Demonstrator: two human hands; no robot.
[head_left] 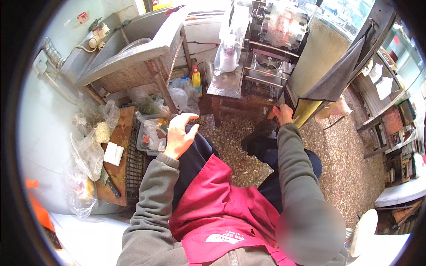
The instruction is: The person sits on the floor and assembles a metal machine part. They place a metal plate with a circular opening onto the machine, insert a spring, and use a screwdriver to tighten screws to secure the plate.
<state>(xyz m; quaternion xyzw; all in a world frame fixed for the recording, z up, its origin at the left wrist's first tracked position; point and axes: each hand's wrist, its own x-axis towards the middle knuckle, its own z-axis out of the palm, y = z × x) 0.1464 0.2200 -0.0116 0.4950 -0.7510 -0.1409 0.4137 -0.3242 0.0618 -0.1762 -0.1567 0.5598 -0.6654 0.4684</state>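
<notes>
My left hand (178, 136) hovers over my left knee, thumb and fingers apart, with nothing in it. Beside it stands a clear plastic bin (153, 133) with bags and small things inside. My right hand (284, 115) reaches forward past my right knee, its fingers bent and pressed together at the lower corner of a low metal-topped stand (228, 87). Whatever those fingers grip, if anything, is too small to make out. A dark shoe (262, 133) is just below that hand. A red apron (222, 190) covers my lap.
On the left, a wooden board (113, 177) carries a black-handled knife (111, 186), a white packet and plastic bags. A metal sink (128, 48) stands behind. A yellow bottle (196, 77) is on the floor. A grey cloth (335, 82) hangs at right, near a roller machine (270, 62).
</notes>
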